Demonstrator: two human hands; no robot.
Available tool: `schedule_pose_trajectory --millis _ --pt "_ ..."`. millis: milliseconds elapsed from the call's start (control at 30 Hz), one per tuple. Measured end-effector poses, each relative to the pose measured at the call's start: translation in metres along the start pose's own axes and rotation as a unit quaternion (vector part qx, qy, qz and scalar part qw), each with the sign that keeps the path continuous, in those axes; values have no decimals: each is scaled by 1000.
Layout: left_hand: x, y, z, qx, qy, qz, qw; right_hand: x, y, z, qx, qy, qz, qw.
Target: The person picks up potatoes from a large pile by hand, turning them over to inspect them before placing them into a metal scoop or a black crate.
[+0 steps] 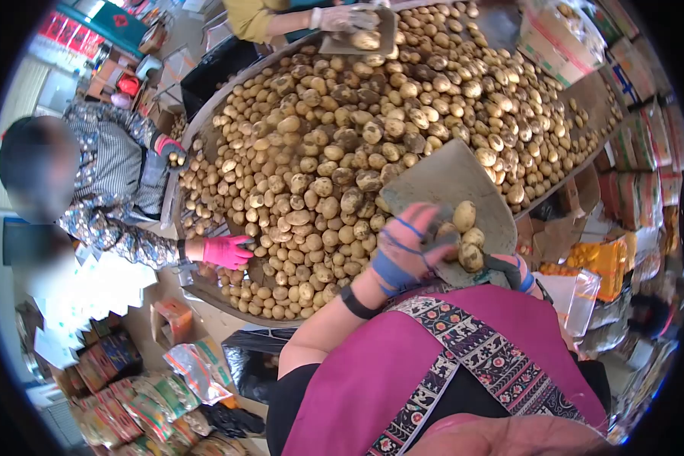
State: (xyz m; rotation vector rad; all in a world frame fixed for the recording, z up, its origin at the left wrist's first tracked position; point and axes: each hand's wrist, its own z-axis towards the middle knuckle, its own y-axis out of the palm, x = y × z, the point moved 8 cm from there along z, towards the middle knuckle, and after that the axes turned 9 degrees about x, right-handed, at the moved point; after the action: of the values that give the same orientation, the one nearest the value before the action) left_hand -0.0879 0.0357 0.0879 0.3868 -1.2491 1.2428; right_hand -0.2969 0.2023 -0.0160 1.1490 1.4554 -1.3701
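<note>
A grey, dirt-smeared scoop point(450, 173) lies in front of me over the near edge of the potato heap point(311, 163). Several potatoes point(465, 216) rest together in it, towards its right side. My right hand point(512, 270), in a grey and blue glove, grips the scoop by its near end; part of that grip is hidden. My left hand point(404, 249), gloved with blue stripes, is over the scoop's left side. Its fingers are spread and slightly blurred, with the fingertips right at the potatoes.
Across the heap, a person's gloved hand point(347, 18) is at another scoop point(391, 36). On the left, another person's pink glove point(226, 251) touches potatoes. A carton point(561, 42) stands at the far right edge. A black bag point(252, 363) hangs below the table's rim point(239, 312).
</note>
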Motion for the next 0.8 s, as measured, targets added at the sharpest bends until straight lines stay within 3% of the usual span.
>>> schedule_pose_trajectory --millis 33,67,100,133,167,200,233,300,433,500,567,667,733,800 --pt "-3 -33 8 83 12 7 996 -36 0 3 16 -136 -70 988" --pt "-26 -56 10 157 38 51 985 -54 1 7 26 -137 -50 989" --pt "-53 -78 11 183 11 91 979 -61 5 10 15 -141 -55 988" --pt "-75 -101 11 185 -19 171 968 -48 2 14 48 -10 77 996" --pt "-108 -119 -2 217 -25 299 929 -31 3 10 82 123 203 968" --pt "-142 -134 -15 186 -84 391 898 -11 -9 -3 41 -35 55 997" --pt "-182 -146 -34 165 -148 436 872 -10 -11 -5 33 -36 51 998" --pt "-218 -166 -57 16 -304 510 804 -21 -7 -2 36 -131 -88 987" --pt "-256 -201 -78 -5 -376 444 814 -34 1 7 43 -147 -125 980" --pt "-280 -224 -81 47 -440 462 769 -47 2 14 52 -176 -163 969" --pt "-259 -240 -68 -13 -491 506 708 -44 2 16 44 -168 -146 974" --pt "-245 -236 -42 15 -428 558 711 -17 -3 9 41 -149 -118 981" --pt "-238 -193 -12 46 -239 362 900 -4 -6 2 39 -134 -108 984" --pt "-244 -159 -17 -7 -251 418 873 1 -6 -1 29 -101 -94 990"
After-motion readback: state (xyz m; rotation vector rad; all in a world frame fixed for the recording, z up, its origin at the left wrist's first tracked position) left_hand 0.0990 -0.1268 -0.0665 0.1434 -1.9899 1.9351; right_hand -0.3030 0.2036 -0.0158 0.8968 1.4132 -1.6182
